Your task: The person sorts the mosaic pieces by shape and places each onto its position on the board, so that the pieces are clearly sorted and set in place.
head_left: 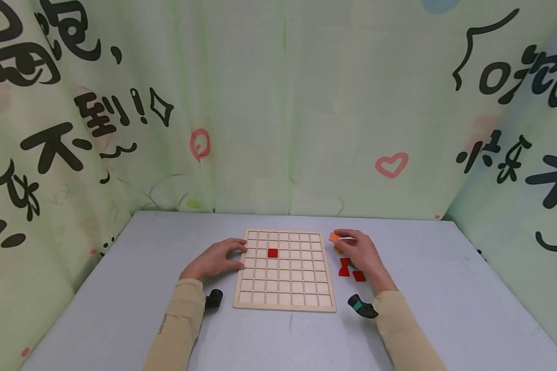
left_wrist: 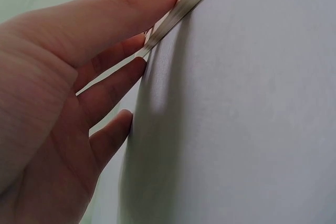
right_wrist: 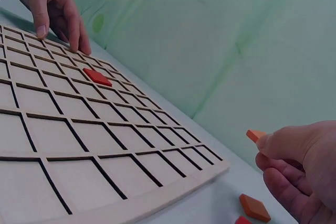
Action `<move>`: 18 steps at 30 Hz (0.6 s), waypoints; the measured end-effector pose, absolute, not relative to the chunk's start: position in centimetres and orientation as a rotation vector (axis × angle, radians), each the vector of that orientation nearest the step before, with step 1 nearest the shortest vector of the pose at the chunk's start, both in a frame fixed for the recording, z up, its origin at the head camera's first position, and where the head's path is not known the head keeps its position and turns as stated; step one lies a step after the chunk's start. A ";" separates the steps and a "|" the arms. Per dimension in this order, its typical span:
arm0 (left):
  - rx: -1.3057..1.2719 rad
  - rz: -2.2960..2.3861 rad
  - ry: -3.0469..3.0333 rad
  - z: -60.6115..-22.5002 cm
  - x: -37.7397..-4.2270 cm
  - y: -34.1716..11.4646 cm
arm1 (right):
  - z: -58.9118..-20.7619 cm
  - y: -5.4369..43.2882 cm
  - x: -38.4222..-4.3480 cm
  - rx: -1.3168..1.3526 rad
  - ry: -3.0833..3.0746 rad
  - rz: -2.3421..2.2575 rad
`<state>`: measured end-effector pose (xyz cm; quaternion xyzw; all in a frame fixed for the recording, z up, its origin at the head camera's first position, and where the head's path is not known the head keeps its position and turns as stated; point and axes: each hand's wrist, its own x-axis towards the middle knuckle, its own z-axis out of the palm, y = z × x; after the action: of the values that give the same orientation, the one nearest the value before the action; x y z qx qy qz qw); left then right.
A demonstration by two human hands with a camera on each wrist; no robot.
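Observation:
A wooden grid board (head_left: 285,307) with rows of square cells lies on the table. One red square tile (head_left: 273,253) sits in a cell in its upper left part. My left hand (head_left: 219,258) rests at the board's left edge, fingers spread, with thumb and fingertips touching the frame in the left wrist view. Beyond the board's right edge, my right hand (head_left: 359,252) pinches an orange tile (right_wrist: 255,135) between thumb and fingers, held above the table. Another orange tile (right_wrist: 254,208) lies on the table below that hand.
Red tiles (head_left: 344,267) and a partly hidden green piece lie right of the board, under the right hand and wrist. Black wrist devices (head_left: 363,307) stick out from both sleeves. A printed pale green curtain (head_left: 288,113) hangs behind and beside the white table (head_left: 278,340).

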<state>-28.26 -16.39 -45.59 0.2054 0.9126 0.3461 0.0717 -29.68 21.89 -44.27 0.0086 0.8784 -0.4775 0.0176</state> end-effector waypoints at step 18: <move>0.617 1.041 2.742 -45.6 -28.4 -16.4 | -44.3 18.7 -29.9 -0.114 2.674 -1.522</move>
<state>-28.35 -16.41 -45.61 0.2052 0.9126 0.3463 0.0722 -29.92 18.65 -44.27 -0.0369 0.8681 -0.4941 0.0315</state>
